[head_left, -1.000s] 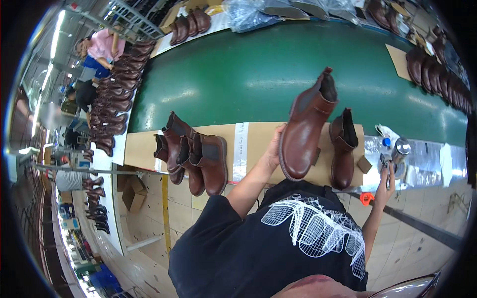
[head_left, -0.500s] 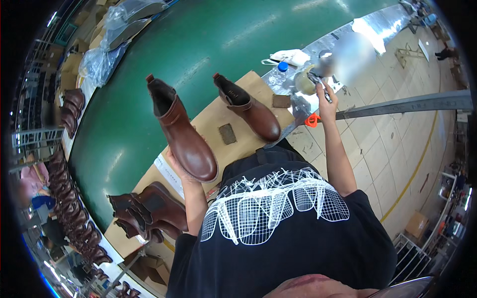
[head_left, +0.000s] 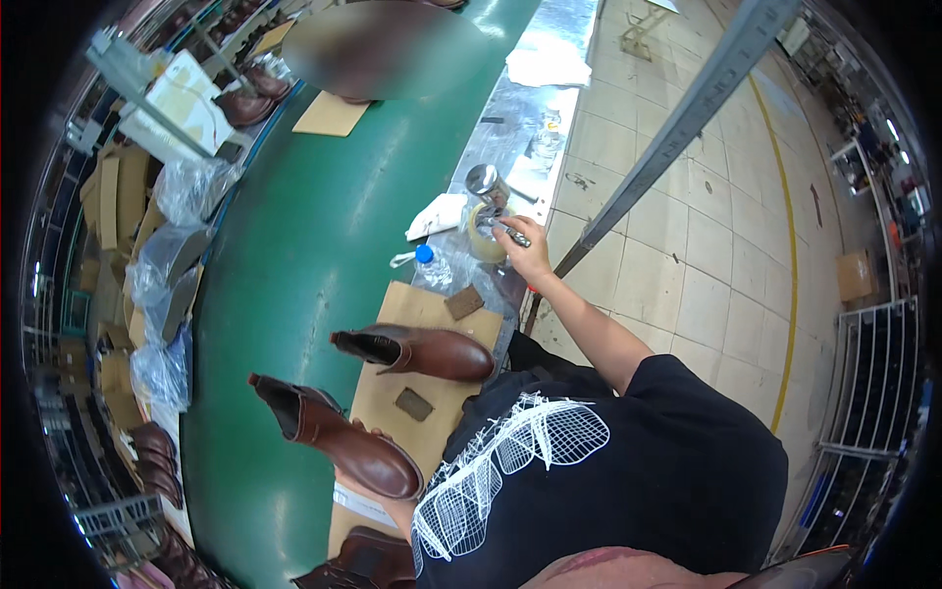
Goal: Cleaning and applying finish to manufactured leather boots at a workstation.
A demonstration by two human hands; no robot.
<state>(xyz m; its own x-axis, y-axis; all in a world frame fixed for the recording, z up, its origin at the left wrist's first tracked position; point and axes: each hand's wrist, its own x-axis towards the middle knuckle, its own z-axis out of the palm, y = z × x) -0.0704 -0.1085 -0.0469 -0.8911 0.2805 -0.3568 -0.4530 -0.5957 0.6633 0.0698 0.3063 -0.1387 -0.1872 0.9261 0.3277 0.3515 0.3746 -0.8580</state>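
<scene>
My left hand (head_left: 396,507) is closed under a brown leather ankle boot (head_left: 365,455), holding it sole down with its toe toward me; most of the fingers are hidden beneath it. A second brown boot (head_left: 437,353) lies beyond it on a cardboard sheet (head_left: 397,312). Out to the front right, my right hand (head_left: 528,253) pinches a slim tool with a mottled dark and silvery handle (head_left: 514,235). Its far end is at a yellowish round container (head_left: 485,240), too small to make out. Beside that stands a glass jar with a metal lid (head_left: 485,181).
Two brown rough blocks (head_left: 414,403) lie on the cardboard. A blue-capped bottle (head_left: 428,263) and a white cloth (head_left: 438,216) are near the container. Left runs a green belt (head_left: 265,294). A metal bar (head_left: 677,118) slants past my right arm. More boots (head_left: 365,562) sit at lower left.
The view has swung to the right, so the scene appears turned. The left hand still holds the boot; the right hand keeps the tool at the yellowish container.
</scene>
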